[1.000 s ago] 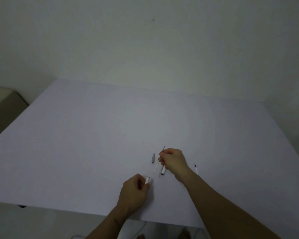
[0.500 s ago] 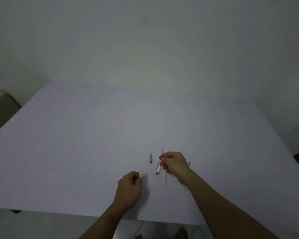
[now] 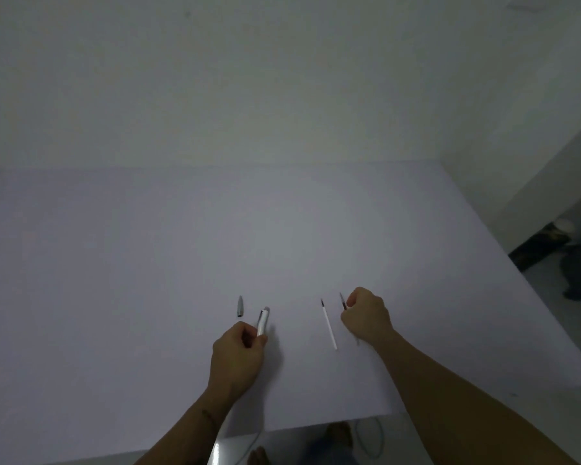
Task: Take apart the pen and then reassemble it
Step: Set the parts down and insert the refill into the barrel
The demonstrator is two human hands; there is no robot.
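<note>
The pen lies in pieces on the white table (image 3: 148, 263). My left hand (image 3: 237, 354) is closed around the lower end of the silver-white pen barrel (image 3: 263, 322), which points away from me. A small grey tip piece (image 3: 240, 306) lies just left of the barrel, apart from it. My right hand (image 3: 366, 315) is closed on a thin dark-tipped refill (image 3: 342, 301) whose end sticks out above the fingers. A second thin white refill (image 3: 328, 325) with a dark tip lies flat on the table between my hands.
The table's front edge runs just below my forearms, with cables (image 3: 369, 437) and bare feet (image 3: 339, 434) on the floor beneath. Dark clutter (image 3: 550, 250) sits on the floor past the table's right edge. A plain wall stands behind.
My right hand has moved right, away from the barrel, and now holds the thin refill beside the one lying on the table. My left hand now grips the barrel. The camera view shifted.
</note>
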